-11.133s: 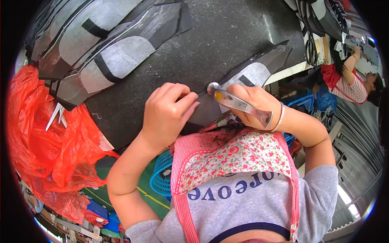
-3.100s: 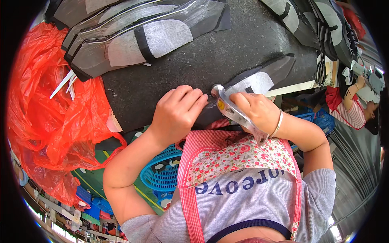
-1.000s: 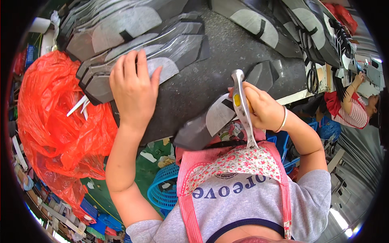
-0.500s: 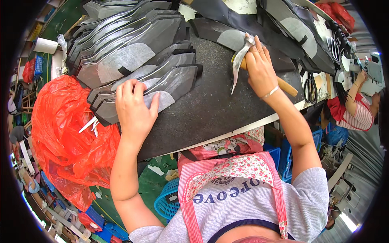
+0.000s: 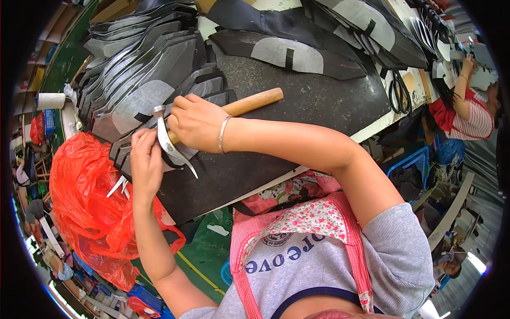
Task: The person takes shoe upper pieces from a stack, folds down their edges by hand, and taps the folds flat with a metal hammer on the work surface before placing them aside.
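My right hand (image 5: 199, 122) is closed round a hammer (image 5: 255, 102) with a wooden handle and a curved metal head. The handle points away to the right, and the head lies between my two hands. My left hand (image 5: 146, 162) has its fingers bent and pressed together at the near end of a stack of black cut pieces (image 5: 121, 154); it seems to pinch the edge of one. The fingertips of both hands are close together over the stack, partly hiding what they touch. A single black piece with a grey patch (image 5: 287, 55) lies flat farther back.
Fanned black pieces (image 5: 143, 98) cover the left of the dark work board (image 5: 319, 101); more (image 5: 366, 24) lie at the back right. Black-handled scissors (image 5: 399, 93) are at the right edge. A red plastic bag (image 5: 90, 196) hangs at the left. Another person (image 5: 467, 111) sits at the far right.
My right hand has carried the hammer left and nearer, from the single patched piece to the stack beside my left hand. My left fingers have drawn together at the stack's near end.
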A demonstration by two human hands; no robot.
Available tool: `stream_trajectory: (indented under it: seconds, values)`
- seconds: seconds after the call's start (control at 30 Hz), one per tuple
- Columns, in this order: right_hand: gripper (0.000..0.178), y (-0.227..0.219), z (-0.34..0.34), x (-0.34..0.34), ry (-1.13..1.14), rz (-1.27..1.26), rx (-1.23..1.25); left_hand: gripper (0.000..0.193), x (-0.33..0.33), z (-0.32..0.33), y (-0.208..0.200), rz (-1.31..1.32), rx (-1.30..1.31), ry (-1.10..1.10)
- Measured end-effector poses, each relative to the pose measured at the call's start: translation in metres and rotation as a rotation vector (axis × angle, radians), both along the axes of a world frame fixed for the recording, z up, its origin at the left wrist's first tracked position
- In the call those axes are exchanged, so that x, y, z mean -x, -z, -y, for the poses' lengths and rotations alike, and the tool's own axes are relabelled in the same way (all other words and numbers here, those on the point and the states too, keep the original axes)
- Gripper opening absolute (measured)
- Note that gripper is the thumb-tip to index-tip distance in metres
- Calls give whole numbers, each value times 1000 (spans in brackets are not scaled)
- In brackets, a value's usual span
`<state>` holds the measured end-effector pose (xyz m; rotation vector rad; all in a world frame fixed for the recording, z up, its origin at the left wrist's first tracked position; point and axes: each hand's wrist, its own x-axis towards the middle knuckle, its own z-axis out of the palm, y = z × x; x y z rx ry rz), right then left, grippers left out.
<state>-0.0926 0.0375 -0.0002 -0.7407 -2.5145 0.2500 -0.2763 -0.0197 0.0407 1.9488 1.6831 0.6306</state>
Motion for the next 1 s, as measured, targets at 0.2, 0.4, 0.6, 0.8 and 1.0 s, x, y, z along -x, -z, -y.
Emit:
stream_trajectory:
  seconds: [0.2,0.4,0.6,0.8,1.0]
  values:
    - [20,-27,37,3,-56,-20,29,25,6,-4,-22,88,284,-50]
    - [12,-65,102,-38,-155,-77,221,27,-13,-10,-41,-158,265,153]
    - [28,-72,79,-145,-111,83,723,28,-62,38,-29,-12,328,517]
    - [34,-42,53,-192,204,252,506,28,-145,48,13,-171,218,369]
    - [27,-48,51,-219,329,-44,451,28,-196,11,36,-6,-37,381]
